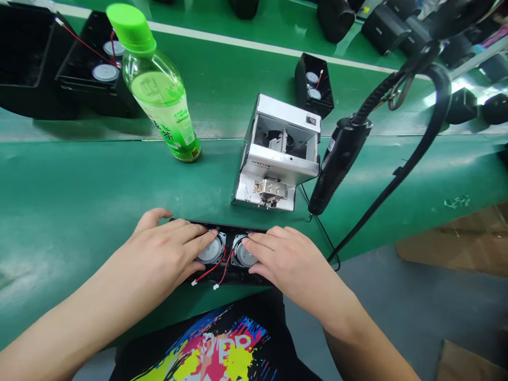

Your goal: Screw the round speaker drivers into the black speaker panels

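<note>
Held two speakers apparently steady in black housing on the worktop, left hand and right hand flat, fingers spread apart.

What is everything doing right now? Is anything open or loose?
Left hand, fingers resting on the left speaker
Right hand, fingers resting on the right speaker
Black case, lying flat, speakers sitting in it
Red wires, loose, ends unplugged
Green bottle, cap on
Silver machine, top open
Black screwdriver, not held
</note>
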The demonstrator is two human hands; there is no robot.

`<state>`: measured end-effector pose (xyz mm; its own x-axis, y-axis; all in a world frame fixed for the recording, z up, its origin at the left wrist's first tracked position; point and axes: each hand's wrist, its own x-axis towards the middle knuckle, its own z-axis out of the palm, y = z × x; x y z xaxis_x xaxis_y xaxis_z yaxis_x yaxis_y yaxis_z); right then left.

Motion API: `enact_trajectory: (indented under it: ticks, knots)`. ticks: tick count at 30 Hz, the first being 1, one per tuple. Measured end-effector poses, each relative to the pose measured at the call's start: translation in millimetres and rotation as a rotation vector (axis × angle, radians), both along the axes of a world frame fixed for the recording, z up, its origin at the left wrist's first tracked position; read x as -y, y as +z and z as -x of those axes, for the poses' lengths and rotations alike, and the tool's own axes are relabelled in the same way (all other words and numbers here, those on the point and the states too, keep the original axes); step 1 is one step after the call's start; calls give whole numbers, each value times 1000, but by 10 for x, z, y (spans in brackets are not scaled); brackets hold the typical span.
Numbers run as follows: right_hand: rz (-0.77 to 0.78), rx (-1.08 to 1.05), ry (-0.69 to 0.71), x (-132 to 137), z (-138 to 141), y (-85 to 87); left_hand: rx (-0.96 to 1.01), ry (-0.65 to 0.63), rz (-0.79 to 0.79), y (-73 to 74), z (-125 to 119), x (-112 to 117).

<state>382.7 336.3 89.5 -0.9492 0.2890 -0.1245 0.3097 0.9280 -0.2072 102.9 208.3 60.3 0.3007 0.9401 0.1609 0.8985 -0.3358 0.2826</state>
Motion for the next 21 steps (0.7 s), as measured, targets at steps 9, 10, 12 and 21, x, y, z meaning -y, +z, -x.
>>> enact_trajectory:
  ticks: [9, 10, 12, 21]
  knots:
    - [50, -66, -37, -30, -37, -23, 57, 16, 88, 2, 38, 15]
    - [53, -67, -40, -31, -31, -24, 57, 19, 97, 2, 39, 8]
    - [58, -65, -44, -34, -26, -27, 50, 23, 108, 3, 39, -9]
    - [72, -92, -52, -59, -23, -67, 57, 34, 159, -5, 37, -48]
